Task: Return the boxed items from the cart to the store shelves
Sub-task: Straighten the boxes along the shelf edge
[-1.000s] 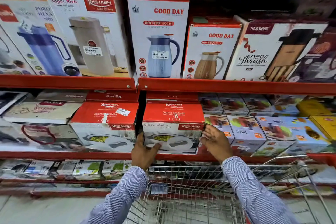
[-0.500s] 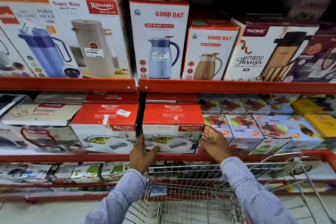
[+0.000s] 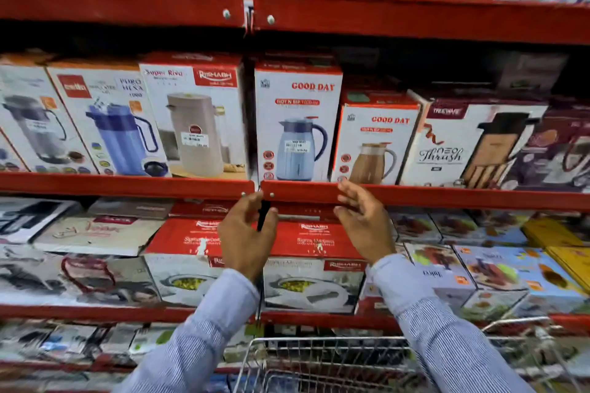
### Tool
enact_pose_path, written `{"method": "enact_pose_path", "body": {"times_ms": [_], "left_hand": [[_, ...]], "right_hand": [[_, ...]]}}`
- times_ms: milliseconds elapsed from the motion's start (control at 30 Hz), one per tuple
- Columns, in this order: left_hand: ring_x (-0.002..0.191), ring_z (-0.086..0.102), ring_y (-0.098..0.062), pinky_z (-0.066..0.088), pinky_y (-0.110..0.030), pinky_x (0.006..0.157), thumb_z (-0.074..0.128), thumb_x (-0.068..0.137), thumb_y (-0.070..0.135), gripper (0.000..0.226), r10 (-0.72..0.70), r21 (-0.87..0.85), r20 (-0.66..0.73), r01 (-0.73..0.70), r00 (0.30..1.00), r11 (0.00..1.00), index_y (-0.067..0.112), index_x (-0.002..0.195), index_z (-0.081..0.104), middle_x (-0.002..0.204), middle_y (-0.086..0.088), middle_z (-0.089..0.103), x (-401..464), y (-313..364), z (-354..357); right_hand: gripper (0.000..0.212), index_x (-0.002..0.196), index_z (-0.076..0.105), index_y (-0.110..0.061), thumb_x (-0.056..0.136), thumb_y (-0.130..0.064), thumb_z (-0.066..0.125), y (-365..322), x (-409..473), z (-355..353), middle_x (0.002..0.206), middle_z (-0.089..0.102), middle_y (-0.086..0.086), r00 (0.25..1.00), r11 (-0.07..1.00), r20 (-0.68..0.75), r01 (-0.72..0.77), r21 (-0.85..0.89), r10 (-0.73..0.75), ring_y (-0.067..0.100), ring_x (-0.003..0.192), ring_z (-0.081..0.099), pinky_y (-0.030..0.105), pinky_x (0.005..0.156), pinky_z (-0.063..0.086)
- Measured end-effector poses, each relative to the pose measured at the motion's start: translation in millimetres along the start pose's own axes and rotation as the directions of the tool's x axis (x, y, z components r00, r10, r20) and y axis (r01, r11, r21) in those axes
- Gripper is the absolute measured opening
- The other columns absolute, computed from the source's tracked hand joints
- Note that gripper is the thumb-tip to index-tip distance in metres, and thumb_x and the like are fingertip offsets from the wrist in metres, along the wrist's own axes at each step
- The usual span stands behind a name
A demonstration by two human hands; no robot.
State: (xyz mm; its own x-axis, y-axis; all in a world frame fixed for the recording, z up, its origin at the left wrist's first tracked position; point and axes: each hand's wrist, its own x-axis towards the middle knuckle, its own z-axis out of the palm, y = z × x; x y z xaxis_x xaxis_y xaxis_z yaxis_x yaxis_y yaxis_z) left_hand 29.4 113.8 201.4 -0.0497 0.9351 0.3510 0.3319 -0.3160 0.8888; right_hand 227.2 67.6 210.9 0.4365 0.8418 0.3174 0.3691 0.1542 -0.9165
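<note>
Both hands are up and empty: the left hand (image 3: pixel 245 238) and the right hand (image 3: pixel 364 226) hang with fingers spread, gripping nothing, in front of the front edge of the red shelf (image 3: pixel 447 196), each apart from the boxes. Between and below them sits the red-topped casserole box (image 3: pixel 314 271) on the shelf below, at its front edge, with a twin box (image 3: pixel 182 262) just beside it on the left. Further right along that shelf lie colourful juicer boxes (image 3: pixel 498 274), and to the left flat pale boxes (image 3: pixel 92 233) are stacked. Above the hands stand upright flask boxes: a blue jug box (image 3: pixel 298 124), a brown jug box (image 3: pixel 376 140) beside it, a beige flask box (image 3: pixel 194 118) left of the upright. Down at the bottom edge, the wire cart (image 3: pixel 319 364) is just under the striped sleeves (image 3: pixel 447 329). The picture is somewhat blurred.
</note>
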Motion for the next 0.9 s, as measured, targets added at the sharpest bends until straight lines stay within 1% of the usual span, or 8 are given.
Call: {"method": "enact_pose_path", "body": {"times_ms": [100,200,267,367,467,633,733,900], "left_hand": [[0.117,0.067,-0.023,0.049,-0.024,0.101,0.078,0.082,0.026,0.062,0.03,0.038,0.027,-0.031,0.999,0.999,0.007,0.137,0.057,0.133,-0.007,0.067,40.0,16.7,6.5],[0.129,0.06,-0.024,0.043,-0.027,0.109,0.079,0.08,0.027,0.075,-0.01,0.042,0.123,0.005,0.992,0.999,0.004,0.145,0.047,0.142,-0.009,0.061,60.3,15.9,13.5],[0.124,0.063,-0.021,0.044,-0.023,0.103,0.08,0.078,0.027,0.073,-0.014,0.044,0.165,0.007,0.986,0.999,0.007,0.141,0.049,0.134,-0.004,0.067,68.0,11.9,15.6],[0.114,0.066,-0.014,0.047,-0.027,0.106,0.081,0.076,0.027,0.068,-0.023,0.029,0.21,0.018,0.977,0.999,0.012,0.136,0.054,0.126,0.007,0.068,74.8,8.1,14.5],[0.117,0.068,-0.02,0.05,-0.036,0.108,0.081,0.075,0.025,0.064,-0.021,0.025,0.239,0.015,0.971,1.0,0.012,0.134,0.058,0.126,-0.002,0.072,78.4,6.3,12.9],[0.115,0.068,-0.014,0.048,-0.027,0.106,0.081,0.074,0.02,0.063,-0.02,0.028,0.242,0.014,0.97,1.0,0.012,0.133,0.06,0.127,-0.002,0.072,77.6,3.3,10.8],[0.106,0.064,-0.006,0.041,-0.017,0.096,0.081,0.074,0.018,0.064,-0.01,0.02,0.234,0.005,0.972,1.0,0.013,0.134,0.059,0.122,0.001,0.073,76.2,2.0,10.2],[0.109,0.058,-0.004,0.04,-0.017,0.1,0.082,0.075,0.021,0.077,-0.031,0.041,0.257,0.021,0.966,0.999,0.011,0.144,0.05,0.129,-0.001,0.069,74.3,3.4,7.8]], "right_hand": [[0.059,0.137,0.046,-0.009,0.081,-0.006,0.064,-8.3,29.4,22.6,0.134,0.058,0.006,0.996,0.996,0.025,-0.083,-0.015,0.083,0.016,0.118,0.058,0.013,0.086,0.05],[0.067,0.141,0.04,-0.01,0.079,-0.017,0.066,-7.4,41.8,30.1,0.139,0.055,0.008,0.99,0.983,0.034,-0.134,-0.126,0.14,0.015,0.116,0.058,0.031,0.1,0.048],[0.07,0.142,0.04,-0.012,0.077,-0.024,0.066,-7.8,43.3,32.8,0.134,0.059,0.007,0.989,0.973,0.021,-0.141,-0.183,0.147,0.011,0.108,0.059,0.026,0.093,0.047],[0.072,0.142,0.042,-0.016,0.075,-0.027,0.067,-10.3,42.1,39.3,0.118,0.067,0.006,0.989,0.965,-0.029,-0.149,-0.217,0.146,0.01,0.097,0.061,0.022,0.086,0.046],[0.069,0.14,0.044,-0.017,0.075,-0.024,0.067,-14.3,41.0,42.9,0.099,0.067,0.001,0.985,0.965,-0.079,-0.166,-0.204,0.153,0.012,0.09,0.063,0.024,0.086,0.048],[0.067,0.138,0.046,-0.012,0.075,-0.02,0.066,-19.1,39.6,42.7,0.118,0.07,0.01,0.985,0.971,-0.094,-0.157,-0.179,0.142,0.008,0.081,0.059,0.023,0.084,0.048],[0.066,0.138,0.046,-0.012,0.076,-0.02,0.066,-19.3,39.0,43.6,0.117,0.07,0.008,0.985,0.973,-0.105,-0.152,-0.171,0.136,-0.004,0.072,0.056,0.022,0.079,0.047],[0.067,0.139,0.044,-0.011,0.076,-0.02,0.066,-19.3,36.6,42.8,0.116,0.07,0.01,0.983,0.972,-0.103,-0.165,-0.166,0.15,-0.009,0.067,0.052,0.019,0.075,0.046]]}}
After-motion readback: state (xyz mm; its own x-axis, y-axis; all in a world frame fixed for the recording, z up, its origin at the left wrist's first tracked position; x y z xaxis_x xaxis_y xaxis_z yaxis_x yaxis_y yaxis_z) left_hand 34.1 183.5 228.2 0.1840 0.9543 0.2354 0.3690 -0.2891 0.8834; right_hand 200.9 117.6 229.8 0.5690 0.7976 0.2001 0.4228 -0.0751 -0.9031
